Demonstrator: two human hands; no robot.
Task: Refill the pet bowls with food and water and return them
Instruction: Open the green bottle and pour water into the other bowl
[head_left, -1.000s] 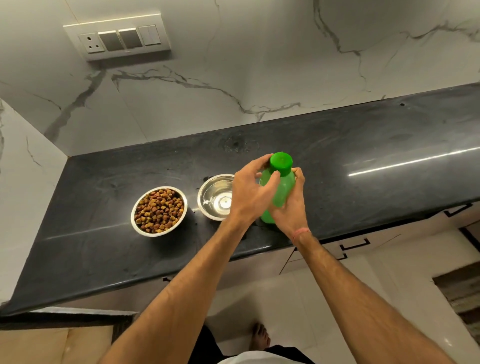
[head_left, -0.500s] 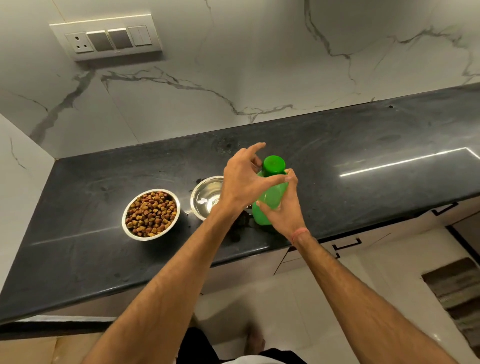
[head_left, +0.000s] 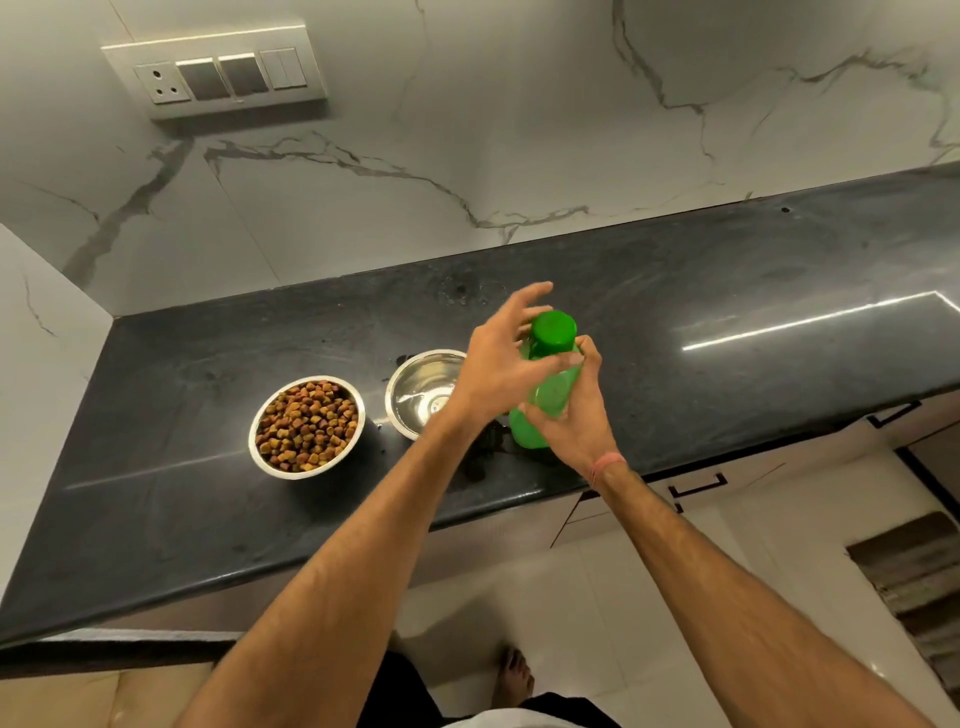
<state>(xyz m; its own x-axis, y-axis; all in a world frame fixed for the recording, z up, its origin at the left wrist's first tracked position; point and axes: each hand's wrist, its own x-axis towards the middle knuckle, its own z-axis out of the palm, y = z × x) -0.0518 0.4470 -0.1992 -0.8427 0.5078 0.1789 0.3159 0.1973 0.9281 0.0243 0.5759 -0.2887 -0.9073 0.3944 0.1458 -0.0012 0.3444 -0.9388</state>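
Two steel bowls were counted on the black countertop (head_left: 156, 415), plus one green bottle, one switch panel (head_left: 218, 73) w/ a socket on the marble wall, and two hands. Going L to R: the kibble bowl (head_left: 307, 427) was seen filled w/ brown pellets; just beside it, on its right, the water bowl (head_left: 423, 392) was seen w/ liquid glinting inside, its right rim hidden behind the left wrist. The left hand (head_left: 498, 364) was held at the bottle's neck, fingers spread and mostly straight, thumb laid across the front just under the green cap (head_left: 554, 332); no clear grip could be made out. The green bottle (head_left: 545, 410) was stood upright near the counter's front edge, gripped round its body by the right hand (head_left: 571, 421), a pink thread at the wrist. Vs. 0.5 s earlier: the left fingers were opened wider; bowls and bottle were left where they were.
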